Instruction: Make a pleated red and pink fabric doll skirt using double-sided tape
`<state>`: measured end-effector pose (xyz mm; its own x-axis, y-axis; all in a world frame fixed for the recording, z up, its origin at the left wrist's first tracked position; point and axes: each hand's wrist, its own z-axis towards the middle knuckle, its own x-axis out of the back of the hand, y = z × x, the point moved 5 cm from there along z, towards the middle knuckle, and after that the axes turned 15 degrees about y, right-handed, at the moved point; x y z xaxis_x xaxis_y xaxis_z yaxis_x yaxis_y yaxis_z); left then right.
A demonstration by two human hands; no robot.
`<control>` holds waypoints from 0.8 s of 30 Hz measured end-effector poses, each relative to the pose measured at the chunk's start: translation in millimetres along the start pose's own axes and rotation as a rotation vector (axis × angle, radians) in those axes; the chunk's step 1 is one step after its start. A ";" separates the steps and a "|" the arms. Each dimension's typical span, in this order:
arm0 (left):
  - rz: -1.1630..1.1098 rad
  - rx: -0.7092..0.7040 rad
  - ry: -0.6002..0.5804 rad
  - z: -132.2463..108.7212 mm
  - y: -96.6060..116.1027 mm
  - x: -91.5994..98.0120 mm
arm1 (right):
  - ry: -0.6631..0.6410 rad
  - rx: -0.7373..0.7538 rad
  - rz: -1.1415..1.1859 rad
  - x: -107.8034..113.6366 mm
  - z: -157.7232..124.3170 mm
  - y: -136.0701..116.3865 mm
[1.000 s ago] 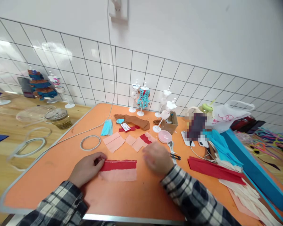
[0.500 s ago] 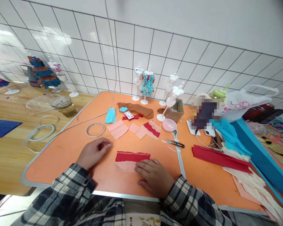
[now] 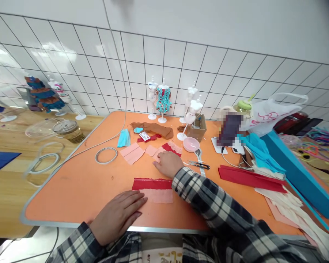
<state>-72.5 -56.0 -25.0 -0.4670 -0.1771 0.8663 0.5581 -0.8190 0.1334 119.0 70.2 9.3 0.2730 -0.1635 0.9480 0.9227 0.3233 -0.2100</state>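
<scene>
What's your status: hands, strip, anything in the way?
Left hand flat, fingertips at red-and-pink strip. Right hand on small pink pieces, grip unclear. Scissors lie beside it.

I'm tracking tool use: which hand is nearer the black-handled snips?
Right. The right hand lies just left of the snips, apart from them; the left hand rests flat by the front edge of the table, well to their left.

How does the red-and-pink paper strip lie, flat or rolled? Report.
Spread flat: the red-and-pink paper strip lies as a rectangle on the orange table, left hand at its edge.
</scene>
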 end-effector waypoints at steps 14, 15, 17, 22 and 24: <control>-0.039 0.300 0.252 79.3 -19.4 45.6 | 0.023 0.046 -0.049 56.0 -9.8 -7.7; -0.080 0.310 0.236 90.7 -18.1 41.6 | 0.030 0.061 -0.036 63.2 -14.4 -13.4; -0.183 0.377 0.200 105.8 -18.2 31.8 | 0.040 0.079 -0.011 73.9 -23.6 -21.3; -0.511 0.729 0.055 107.1 -29.1 11.5 | 0.055 0.100 0.083 85.1 -38.4 -13.2; -0.677 0.816 -0.003 103.3 -30.4 8.6 | 0.067 0.102 0.181 84.6 -40.1 -3.6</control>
<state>-22.5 23.8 28.1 -0.8517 0.1815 0.4917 0.4745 -0.1314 0.8704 149.7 17.9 80.7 0.4522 -0.1544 0.8784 0.8257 0.4448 -0.3469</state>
